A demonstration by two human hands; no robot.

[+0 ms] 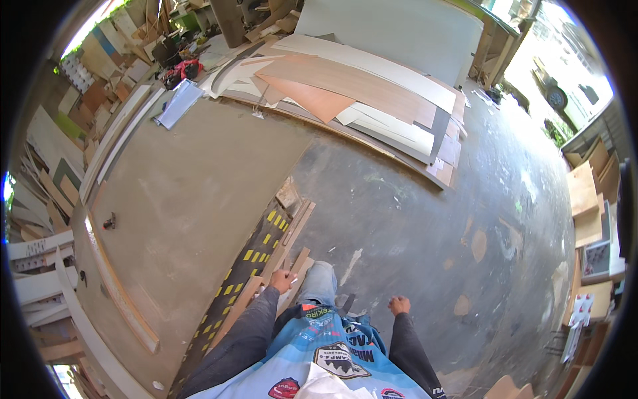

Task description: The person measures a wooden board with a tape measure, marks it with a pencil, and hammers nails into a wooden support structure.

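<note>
A small white thing (293, 281) is pinched between the fingers of the left hand (283, 281), and its pale tip is seen at the right side of that hand. The right hand (399, 305) is held well apart to the right of the left one, with its fingers curled inward; whether anything is gripped in it cannot be told.

Several wooden strips (292, 233) are laid slantwise just beside the left hand, running ahead of it and back along its forearm; whether they are touched by the hand cannot be made out. Beyond them, to the left of that hand, a black band with yellow marks (260, 246) is seen along the edge of a broad brown surface (199, 173). A trousered leg (319, 282) is placed between the hands, nearer the left. Grey floor (438, 233) is spread ahead of the right hand. Well ahead of both hands, flat sheets (359, 83) are piled loosely, some wood-toned, some white, and a large pale panel (392, 33) is stood behind them.
</note>
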